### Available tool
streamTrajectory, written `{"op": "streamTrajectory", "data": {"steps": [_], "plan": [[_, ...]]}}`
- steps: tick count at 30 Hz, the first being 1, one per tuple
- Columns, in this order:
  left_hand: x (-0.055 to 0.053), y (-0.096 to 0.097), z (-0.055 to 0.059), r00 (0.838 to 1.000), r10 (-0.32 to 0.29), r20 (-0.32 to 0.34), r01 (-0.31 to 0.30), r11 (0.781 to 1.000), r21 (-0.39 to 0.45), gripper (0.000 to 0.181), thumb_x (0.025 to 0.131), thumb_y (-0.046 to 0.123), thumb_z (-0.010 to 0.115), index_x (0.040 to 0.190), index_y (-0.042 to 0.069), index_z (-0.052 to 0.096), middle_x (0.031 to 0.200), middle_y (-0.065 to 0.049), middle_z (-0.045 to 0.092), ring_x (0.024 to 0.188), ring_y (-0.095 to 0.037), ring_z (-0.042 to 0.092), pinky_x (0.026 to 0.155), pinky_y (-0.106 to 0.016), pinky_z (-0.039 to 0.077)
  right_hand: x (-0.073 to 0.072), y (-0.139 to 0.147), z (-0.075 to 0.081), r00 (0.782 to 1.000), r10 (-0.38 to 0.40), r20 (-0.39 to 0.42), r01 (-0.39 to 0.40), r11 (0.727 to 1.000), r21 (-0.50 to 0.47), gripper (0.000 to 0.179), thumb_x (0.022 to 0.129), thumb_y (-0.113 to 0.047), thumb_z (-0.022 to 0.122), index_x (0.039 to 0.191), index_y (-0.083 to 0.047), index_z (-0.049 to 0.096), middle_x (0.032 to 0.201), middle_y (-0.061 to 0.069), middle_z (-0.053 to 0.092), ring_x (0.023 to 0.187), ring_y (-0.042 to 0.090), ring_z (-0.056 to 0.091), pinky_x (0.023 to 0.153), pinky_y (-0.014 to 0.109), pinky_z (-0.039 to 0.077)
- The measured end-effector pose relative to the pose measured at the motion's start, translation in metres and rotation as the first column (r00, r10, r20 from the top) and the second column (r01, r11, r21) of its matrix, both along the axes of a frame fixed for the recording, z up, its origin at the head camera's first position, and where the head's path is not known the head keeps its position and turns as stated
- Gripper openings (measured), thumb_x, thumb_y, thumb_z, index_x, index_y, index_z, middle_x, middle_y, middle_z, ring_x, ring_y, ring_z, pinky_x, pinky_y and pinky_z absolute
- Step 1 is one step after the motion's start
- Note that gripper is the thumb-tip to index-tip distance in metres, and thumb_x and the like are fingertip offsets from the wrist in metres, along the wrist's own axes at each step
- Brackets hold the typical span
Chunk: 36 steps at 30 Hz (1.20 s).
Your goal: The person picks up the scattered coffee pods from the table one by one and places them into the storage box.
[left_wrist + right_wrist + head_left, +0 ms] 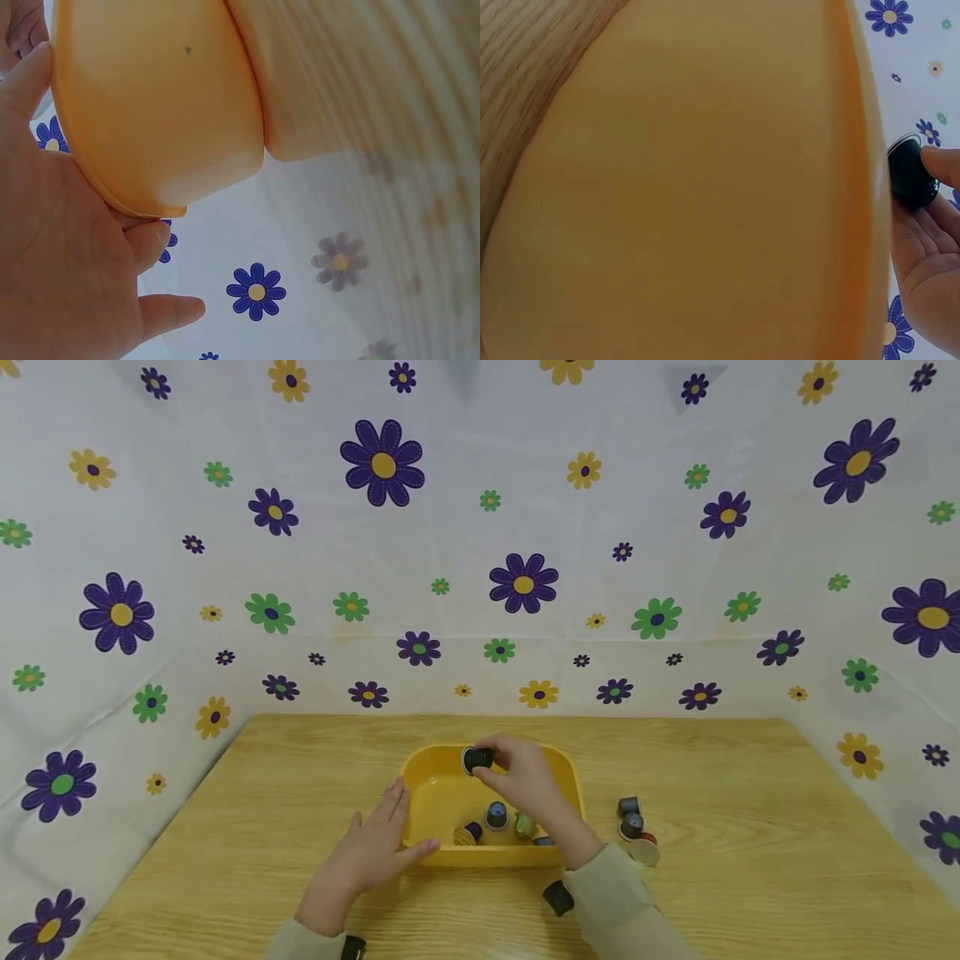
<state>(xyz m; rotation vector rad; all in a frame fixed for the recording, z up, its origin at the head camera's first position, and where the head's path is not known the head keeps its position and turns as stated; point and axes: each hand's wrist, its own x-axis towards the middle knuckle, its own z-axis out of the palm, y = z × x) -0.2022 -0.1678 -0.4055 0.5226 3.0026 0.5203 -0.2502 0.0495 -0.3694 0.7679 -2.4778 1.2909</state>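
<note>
Head view, edges: tabletop spreads wide left of the tray; loose capsules lie near its right wall.
Left hand: fingers extended, touching the tray's left rim.
Right hand: pinches the black capsule by thumb and fingers, above the tray.
Tray floor: several capsules toward the front wall.
Surface: pale wood grain.
Backdrop: white, flower-printed.

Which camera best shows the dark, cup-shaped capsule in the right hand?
Right wrist: the dark capsule is largest there. Head shows it smaller, against the yellow plastic tray; left wrist doesn't show it.
</note>
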Motion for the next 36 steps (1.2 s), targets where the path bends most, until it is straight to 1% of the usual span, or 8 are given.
{"op": "streamTrajectory", "data": {"steps": [2,9,16,19,25,31,36], "plan": [[0.001,0.000,0.000,1.000,0.001,0.002,-0.001,1.000,0.003,0.086,0.085,0.056,0.044,0.137,-0.008,0.019,0.145,-0.019,0.008,0.131,-0.033,0.012,0.092,-0.065,0.013,-0.001,-0.003,-0.003,1.000,-0.001,0.013,0.001,1.000,-0.005,0.027,0.079,-0.006,0.065,0.105,0.001,0.060,0.100,0.012,0.061,0.093,0.022,0.059,0.079,0.029,0.047],[0.000,0.000,-0.002,1.000,-0.003,-0.011,0.003,1.000,-0.004,0.085,0.085,0.055,0.045,0.137,-0.008,0.019,0.145,-0.018,0.009,0.131,-0.032,0.012,0.092,-0.065,0.014,-0.007,-0.010,-0.007,1.000,0.011,0.008,-0.011,1.000,-0.011,0.027,0.080,-0.006,0.065,0.105,0.002,0.060,0.100,0.013,0.062,0.092,0.022,0.059,0.079,0.029,0.047],[0.000,0.000,-0.001,1.000,-0.003,-0.006,0.003,1.000,0.001,0.085,0.085,0.053,0.046,0.137,-0.008,0.018,0.145,-0.018,0.008,0.131,-0.032,0.012,0.092,-0.065,0.014,-0.009,-0.013,-0.009,0.998,0.019,0.063,-0.018,1.000,-0.017,0.029,0.081,-0.006,0.064,0.108,0.001,0.059,0.103,0.013,0.061,0.096,0.022,0.058,0.081,0.028,0.046],[0.000,0.000,-0.001,1.000,-0.003,-0.005,0.003,1.000,0.001,0.086,0.085,0.054,0.046,0.137,-0.008,0.017,0.145,-0.018,0.008,0.131,-0.032,0.012,0.092,-0.065,0.014,-0.009,-0.014,-0.010,0.998,0.017,0.060,-0.017,1.000,-0.010,0.028,0.081,-0.007,0.064,0.108,0.001,0.059,0.103,0.013,0.061,0.096,0.023,0.058,0.081,0.028,0.046],[0.000,-0.001,-0.001,1.000,-0.003,0.002,0.003,1.000,-0.006,0.089,0.084,0.060,0.042,0.137,-0.007,0.018,0.145,-0.018,0.007,0.131,-0.031,0.011,0.092,-0.065,0.014,-0.009,-0.017,-0.009,0.998,0.019,0.058,-0.019,1.000,-0.010,0.028,0.081,-0.007,0.064,0.107,0.001,0.059,0.103,0.013,0.061,0.096,0.022,0.058,0.081,0.029,0.046],[-0.001,-0.001,-0.002,1.000,-0.003,0.001,0.003,1.000,-0.006,0.088,0.084,0.058,0.043,0.137,-0.008,0.018,0.145,-0.018,0.007,0.131,-0.032,0.012,0.091,-0.066,0.015,-0.008,-0.020,-0.008,0.997,0.026,0.069,-0.025,1.000,-0.014,0.027,0.081,-0.007,0.064,0.107,0.000,0.059,0.105,0.012,0.060,0.097,0.022,0.058,0.081,0.029,0.046],[-0.002,-0.001,-0.003,1.000,0.003,0.005,-0.003,1.000,-0.010,0.088,0.084,0.057,0.044,0.137,-0.008,0.018,0.145,-0.018,0.007,0.131,-0.031,0.011,0.092,-0.066,0.014,-0.008,-0.022,-0.007,0.998,0.027,0.058,-0.026,1.000,-0.014,0.027,0.081,-0.006,0.064,0.107,0.000,0.060,0.105,0.012,0.060,0.097,0.021,0.058,0.081,0.028,0.046]]}}
